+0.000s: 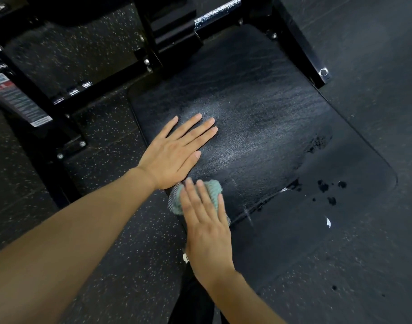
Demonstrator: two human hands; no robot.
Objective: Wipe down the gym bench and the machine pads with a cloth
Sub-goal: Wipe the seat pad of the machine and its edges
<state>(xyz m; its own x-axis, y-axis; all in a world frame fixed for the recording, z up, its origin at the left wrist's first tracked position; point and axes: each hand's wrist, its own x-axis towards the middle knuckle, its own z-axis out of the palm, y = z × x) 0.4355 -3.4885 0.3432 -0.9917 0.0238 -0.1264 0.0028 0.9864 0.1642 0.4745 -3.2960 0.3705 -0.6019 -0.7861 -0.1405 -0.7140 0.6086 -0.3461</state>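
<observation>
A black padded seat [258,118] of a gym machine fills the middle of the view, worn and cracked, with torn spots near its right edge. My left hand [174,150] lies flat on the pad's near left part, fingers straight and spread. Just below it, my right hand [207,225] presses a bunched teal cloth [215,190] onto the pad's near edge with straight fingers. Most of the cloth is hidden under that hand.
The machine's black steel frame [67,113] runs along the left and top, with bolts and a warning label [15,97]. A frame leg with an end cap [323,72] stands at the upper right. Speckled rubber floor [120,242] surrounds the seat.
</observation>
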